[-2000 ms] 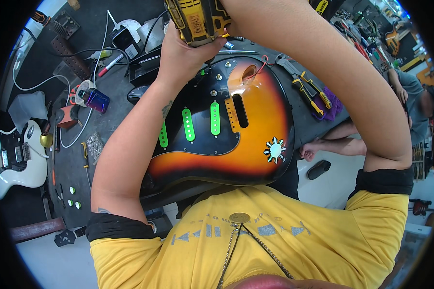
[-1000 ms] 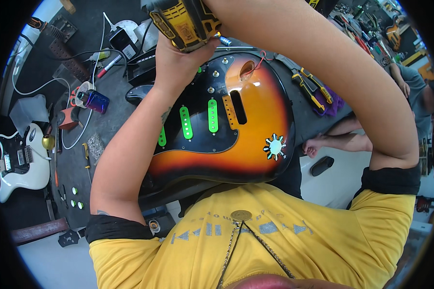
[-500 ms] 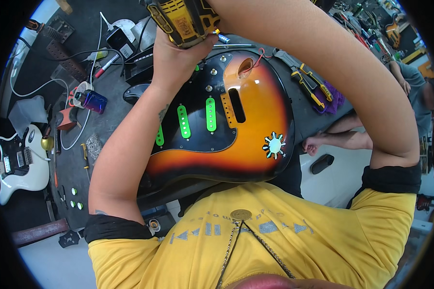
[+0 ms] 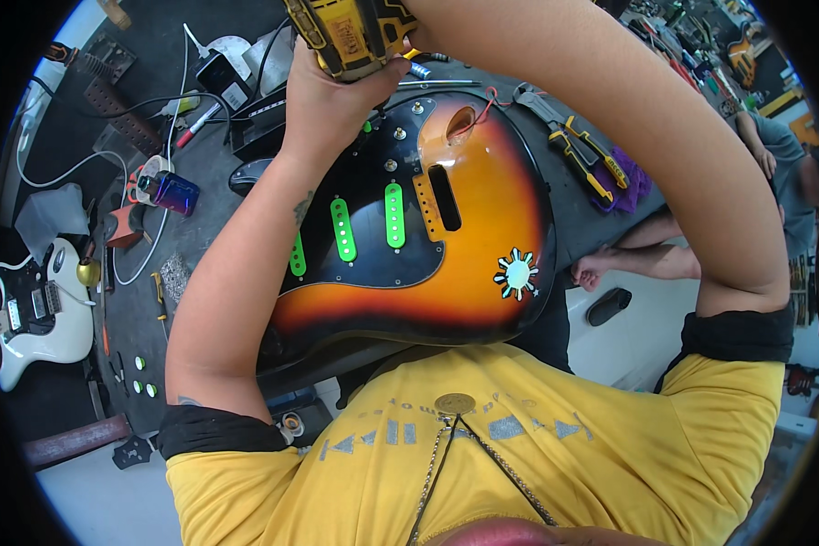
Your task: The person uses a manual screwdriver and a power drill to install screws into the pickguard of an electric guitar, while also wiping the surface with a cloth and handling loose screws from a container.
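Observation:
A yellow and black cordless drill (image 4: 350,38) is at the top of the picture, over the guitar's far end. My left hand (image 4: 332,102) closes around its near side, thumb along the lower edge; its other fingers are hidden behind the drill. My right hand (image 4: 419,20) meets the drill from the right, mostly cut off by the upper edge. Below them lies a sunburst electric guitar body (image 4: 482,273), with a black pickguard (image 4: 373,246) bearing green pickups (image 4: 394,216) and bare metal control shafts (image 4: 400,134). My left forearm covers part of it.
Yellow-handled pliers (image 4: 591,159) rest on a purple cloth (image 4: 632,187) to the right. A white guitar body (image 4: 59,305), a purple-blue device (image 4: 171,193), cables and hand tools crowd the left. Red wires (image 4: 489,102) stick out of the jack hole. Another person's hand (image 4: 591,270) is at right.
The drill and my left hand have shifted slightly upward in the picture. The guitar body appears a few pixels further left. Both hands remain at the drill.

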The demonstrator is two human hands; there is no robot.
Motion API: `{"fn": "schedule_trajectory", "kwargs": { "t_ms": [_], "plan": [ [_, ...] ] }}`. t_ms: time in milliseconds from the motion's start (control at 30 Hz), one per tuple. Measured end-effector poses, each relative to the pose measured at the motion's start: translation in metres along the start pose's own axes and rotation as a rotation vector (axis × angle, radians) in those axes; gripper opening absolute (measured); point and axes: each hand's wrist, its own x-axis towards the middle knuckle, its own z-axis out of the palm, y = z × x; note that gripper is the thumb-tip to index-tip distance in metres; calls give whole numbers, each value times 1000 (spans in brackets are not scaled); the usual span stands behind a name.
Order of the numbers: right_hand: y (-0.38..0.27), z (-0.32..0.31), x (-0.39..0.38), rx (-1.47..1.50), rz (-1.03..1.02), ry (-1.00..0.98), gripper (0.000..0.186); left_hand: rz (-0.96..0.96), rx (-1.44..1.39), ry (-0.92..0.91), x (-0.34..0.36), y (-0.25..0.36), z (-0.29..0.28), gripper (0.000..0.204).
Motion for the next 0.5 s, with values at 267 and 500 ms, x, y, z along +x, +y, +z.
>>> {"fn": "schedule_trajectory", "kwargs": {
  "t_ms": [267, 500],
  "plan": [
    [4, -3, -3, 47, 26, -45, 31, -12, -14, -9, 3, 4, 4, 23],
    [4, 0, -3, 13, 60, -72, 34, 28, -7, -13, 6, 3, 5, 24]
  ]
}}
